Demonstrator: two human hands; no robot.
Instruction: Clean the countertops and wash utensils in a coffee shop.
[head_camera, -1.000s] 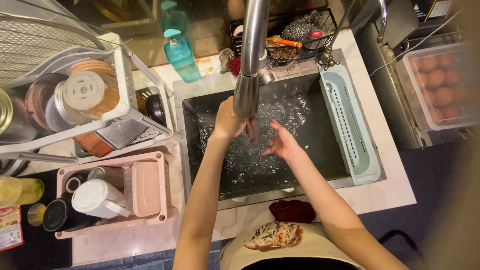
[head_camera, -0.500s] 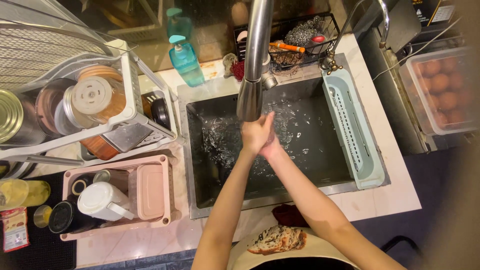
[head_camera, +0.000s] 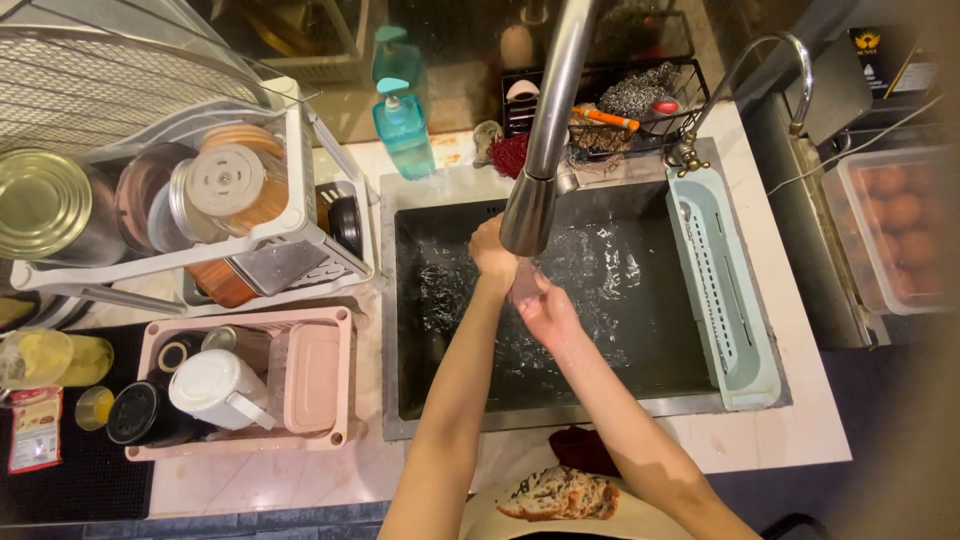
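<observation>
Rubbing left hand (head_camera: 492, 250) against right hand (head_camera: 545, 308) under faucet (head_camera: 545, 140), teal soap bottle (head_camera: 404, 128) behind.

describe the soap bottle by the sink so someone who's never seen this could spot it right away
Start at the dark sink where both hands are under the tall steel faucet. Look to the counter just past the sink's back left corner, beside the white dish rack. The soap bottle stands there: clear teal-blue with a pump top, the only blue bottle on the counter.
</observation>
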